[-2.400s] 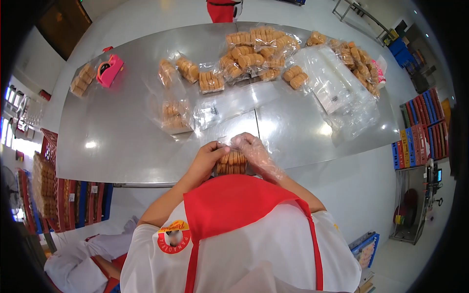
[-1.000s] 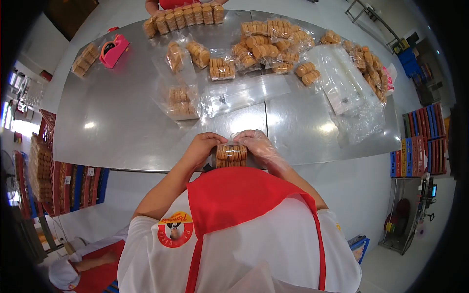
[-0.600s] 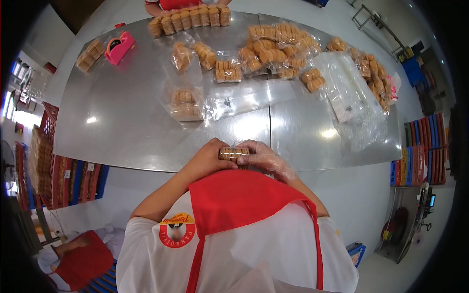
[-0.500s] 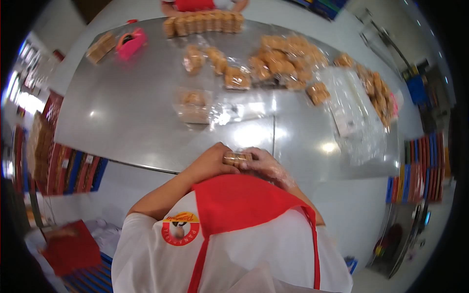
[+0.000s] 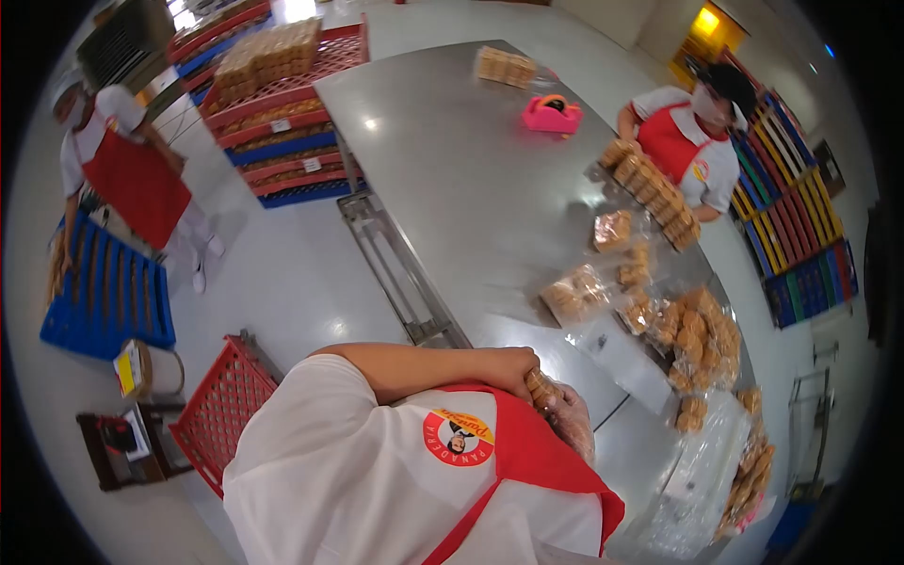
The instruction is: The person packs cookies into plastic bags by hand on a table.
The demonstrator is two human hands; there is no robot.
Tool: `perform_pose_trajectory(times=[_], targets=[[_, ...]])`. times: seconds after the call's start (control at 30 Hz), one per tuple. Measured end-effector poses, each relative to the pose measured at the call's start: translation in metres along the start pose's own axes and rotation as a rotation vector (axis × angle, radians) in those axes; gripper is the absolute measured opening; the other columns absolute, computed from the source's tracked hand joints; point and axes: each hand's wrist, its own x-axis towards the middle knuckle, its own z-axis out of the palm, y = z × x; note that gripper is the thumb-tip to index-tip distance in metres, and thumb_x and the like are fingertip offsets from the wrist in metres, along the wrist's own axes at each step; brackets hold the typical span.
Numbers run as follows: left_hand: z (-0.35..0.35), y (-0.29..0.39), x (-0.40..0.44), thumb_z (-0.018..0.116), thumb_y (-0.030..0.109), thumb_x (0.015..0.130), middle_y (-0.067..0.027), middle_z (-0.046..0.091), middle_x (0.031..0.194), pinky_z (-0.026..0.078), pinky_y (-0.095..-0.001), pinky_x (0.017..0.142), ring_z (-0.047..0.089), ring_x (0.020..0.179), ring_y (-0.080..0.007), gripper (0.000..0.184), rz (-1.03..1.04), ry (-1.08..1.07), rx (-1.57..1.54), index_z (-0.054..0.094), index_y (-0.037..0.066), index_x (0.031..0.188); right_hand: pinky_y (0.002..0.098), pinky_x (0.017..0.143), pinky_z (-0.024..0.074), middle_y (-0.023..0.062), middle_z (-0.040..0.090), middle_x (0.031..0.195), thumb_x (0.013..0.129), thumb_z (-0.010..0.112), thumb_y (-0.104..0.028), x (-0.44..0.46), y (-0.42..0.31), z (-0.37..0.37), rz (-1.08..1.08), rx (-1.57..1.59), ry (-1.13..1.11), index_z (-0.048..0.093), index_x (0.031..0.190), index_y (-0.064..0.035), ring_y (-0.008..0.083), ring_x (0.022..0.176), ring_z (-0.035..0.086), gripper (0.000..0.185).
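Observation:
My left hand (image 5: 513, 369) and my right hand (image 5: 568, 414) are close together at the table's near edge, in front of the red apron. Between them is a short stack of brown baked rounds (image 5: 540, 389), partly covered by my fingers. Both hands are closed on it, the left at its upper end and the right at its lower side. A clear plastic glove covers my right hand. On the metal table ahead lies a bagged pack of the baked rounds (image 5: 576, 292), with a heap of more bagged ones (image 5: 697, 334) to its right.
A pink tape dispenser (image 5: 553, 115) and a bagged pack (image 5: 506, 67) are toward the far end. Clear plastic bags (image 5: 692, 476) lie at right. A co-worker (image 5: 692, 141) stands behind a row of baked goods; another (image 5: 132, 165) handles a blue crate (image 5: 108, 287). Stacked trays (image 5: 282, 141) stand left.
My view has swung left, bringing the stacked trays and the second co-worker into sight. My hands still hold the stack close to the apron.

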Motion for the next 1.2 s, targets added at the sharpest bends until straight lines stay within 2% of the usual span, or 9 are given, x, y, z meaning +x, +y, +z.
perform_pose_trajectory(times=[0.37, 0.47, 0.57, 0.6, 0.73, 0.83, 1.0, 1.07, 1.2], targets=[[-0.003, -0.022, -0.044, 0.087, 0.034, 0.066, -0.0181, 0.07, 0.096, 0.053, -0.0377, 0.072, 0.069, 0.083, -0.0283, 0.055, -0.069, 0.343, -0.168, 0.067, -0.005, 0.099, 0.0403, 0.093, 0.0538, 0.0175, 0.063, 0.115, 0.084, 0.076, -0.017, 0.058, -0.008, 0.015, 0.015, -0.202, -0.103, 0.056, 0.121, 0.006, 0.0286, 0.101, 0.065, 0.048], [-0.011, -0.01, -0.068, 0.086, 0.031, 0.074, -0.0144, 0.069, 0.093, 0.056, -0.0369, 0.072, 0.07, 0.083, -0.0257, 0.053, -0.127, 0.478, -0.46, 0.063, -0.004, 0.105, 0.0391, 0.094, 0.0535, 0.0157, 0.064, 0.116, 0.084, 0.077, -0.024, 0.07, -0.029, 0.039, -0.025, -0.181, -0.264, 0.058, 0.12, 0.0043, 0.0278, 0.104, 0.065, 0.05], [-0.019, -0.006, -0.087, 0.082, 0.028, 0.081, -0.0119, 0.068, 0.091, 0.059, -0.0385, 0.073, 0.069, 0.086, -0.0248, 0.049, -0.072, 0.447, -1.082, 0.059, -0.004, 0.111, 0.0386, 0.094, 0.0538, 0.0142, 0.064, 0.116, 0.082, 0.079, -0.038, 0.072, -0.044, 0.069, -0.041, 0.002, -0.355, 0.057, 0.122, 0.0049, 0.0276, 0.106, 0.065, 0.062], [-0.018, -0.006, -0.091, 0.078, 0.027, 0.085, -0.0133, 0.067, 0.094, 0.061, -0.0416, 0.075, 0.069, 0.092, -0.0262, 0.046, -0.008, 0.49, -1.183, 0.058, -0.004, 0.112, 0.0397, 0.099, 0.0508, 0.0129, 0.061, 0.123, 0.08, 0.078, -0.05, 0.072, -0.046, 0.077, -0.058, -0.061, -0.428, 0.053, 0.129, 0.0031, 0.0271, 0.113, 0.061, 0.077], [-0.012, -0.006, -0.104, 0.072, 0.029, 0.091, -0.0137, 0.067, 0.107, 0.061, -0.0409, 0.079, 0.069, 0.097, -0.0252, 0.045, 0.039, 0.609, -1.432, 0.058, -0.004, 0.118, 0.0439, 0.11, 0.0414, 0.0136, 0.052, 0.137, 0.073, 0.08, -0.059, 0.077, -0.038, 0.108, -0.1, 0.036, -0.641, 0.041, 0.144, -0.004, 0.0288, 0.128, 0.05, 0.098], [-0.005, -0.014, -0.106, 0.067, 0.031, 0.095, -0.0137, 0.065, 0.115, 0.06, -0.0399, 0.082, 0.068, 0.101, -0.0242, 0.045, 0.139, 0.59, -1.554, 0.057, -0.003, 0.123, 0.0474, 0.109, 0.0419, 0.0145, 0.052, 0.136, 0.071, 0.082, -0.057, 0.08, -0.03, 0.131, -0.121, 0.158, -0.674, 0.034, 0.148, -0.0068, 0.0313, 0.127, 0.05, 0.104], [0.001, -0.015, -0.104, 0.062, 0.035, 0.098, -0.0108, 0.065, 0.118, 0.059, -0.0368, 0.085, 0.066, 0.104, -0.0218, 0.046, 0.18, 0.565, -1.635, 0.057, -0.002, 0.125, 0.0456, 0.101, 0.0493, 0.0148, 0.053, 0.13, 0.078, 0.081, -0.032, 0.072, -0.029, 0.152, -0.205, 0.103, -0.596, 0.028, 0.151, -0.0108, 0.0316, 0.12, 0.055, 0.093], [0.002, -0.007, -0.109, 0.061, 0.039, 0.098, -0.009, 0.066, 0.117, 0.058, -0.0358, 0.085, 0.066, 0.104, -0.021, 0.048, 0.136, 0.55, -1.589, 0.058, 0.0, 0.125, 0.0413, 0.094, 0.0543, 0.0149, 0.055, 0.124, 0.081, 0.077, -0.017, 0.061, -0.03, 0.157, -0.236, 0.074, -0.469, 0.03, 0.148, -0.0069, 0.0297, 0.112, 0.059, 0.083], [-0.003, 0.022, -0.109, 0.057, 0.05, 0.098, -0.0036, 0.066, 0.103, 0.054, -0.0281, 0.071, 0.062, 0.087, -0.0135, 0.051, -0.153, 0.41, -1.325, 0.061, 0.004, 0.118, 0.0394, 0.083, 0.0586, 0.0138, 0.056, 0.118, 0.087, 0.071, -0.022, 0.065, -0.023, 0.12, -0.166, 0.136, -0.375, 0.036, 0.14, -0.0027, 0.0259, 0.102, 0.063, 0.066]])
